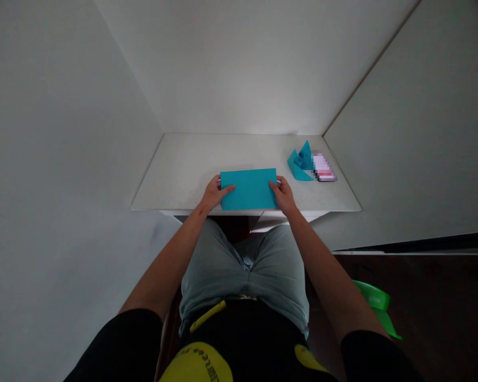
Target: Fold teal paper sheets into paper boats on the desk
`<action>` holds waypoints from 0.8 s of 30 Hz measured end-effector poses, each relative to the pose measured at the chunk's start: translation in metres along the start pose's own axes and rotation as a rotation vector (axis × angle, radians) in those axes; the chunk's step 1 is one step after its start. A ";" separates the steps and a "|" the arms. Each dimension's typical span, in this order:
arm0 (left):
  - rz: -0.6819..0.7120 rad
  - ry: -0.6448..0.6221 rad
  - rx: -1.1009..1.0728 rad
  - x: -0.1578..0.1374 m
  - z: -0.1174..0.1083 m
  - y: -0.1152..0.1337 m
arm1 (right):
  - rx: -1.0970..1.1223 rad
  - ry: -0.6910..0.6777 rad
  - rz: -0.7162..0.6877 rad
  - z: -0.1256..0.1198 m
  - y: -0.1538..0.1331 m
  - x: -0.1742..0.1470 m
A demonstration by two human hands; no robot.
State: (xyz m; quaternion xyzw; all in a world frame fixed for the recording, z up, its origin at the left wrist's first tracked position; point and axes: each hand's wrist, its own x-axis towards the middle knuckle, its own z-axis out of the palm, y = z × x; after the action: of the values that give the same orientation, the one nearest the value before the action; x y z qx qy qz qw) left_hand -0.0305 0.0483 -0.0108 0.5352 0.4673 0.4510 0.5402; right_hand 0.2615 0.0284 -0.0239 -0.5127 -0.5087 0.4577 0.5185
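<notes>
A flat blue sheet of paper [249, 189], wider than it is tall, is held up at the front edge of the white table. My left hand [216, 192] grips its left side, thumb on the face toward me and fingers behind. On the right side my right hand [282, 193] pinches it the same way. The fingers behind the paper are mostly hidden. Further right on the table stands a folded blue paper boat [300, 163] with pointed ends, apart from both hands.
The white table [183, 164] sits in a corner between a left wall, a back wall and a right panel. A blurred-out pink and white phone-like object [324, 167] lies beside the boat. A green plastic item [376, 300] is on the dark floor at lower right.
</notes>
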 end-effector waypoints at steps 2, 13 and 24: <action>0.007 -0.011 0.033 -0.001 -0.001 0.001 | 0.029 0.007 0.010 0.000 -0.002 0.000; 0.066 0.063 0.052 0.000 -0.003 -0.004 | 0.055 0.049 -0.024 0.001 -0.007 -0.001; 0.075 0.121 0.067 0.003 -0.003 -0.010 | 0.043 0.062 -0.037 -0.001 -0.014 -0.003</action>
State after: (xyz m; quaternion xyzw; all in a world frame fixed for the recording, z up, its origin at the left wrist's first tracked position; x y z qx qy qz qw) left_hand -0.0333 0.0520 -0.0205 0.5417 0.4937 0.4866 0.4755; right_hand 0.2615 0.0243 -0.0104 -0.5059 -0.4916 0.4429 0.5534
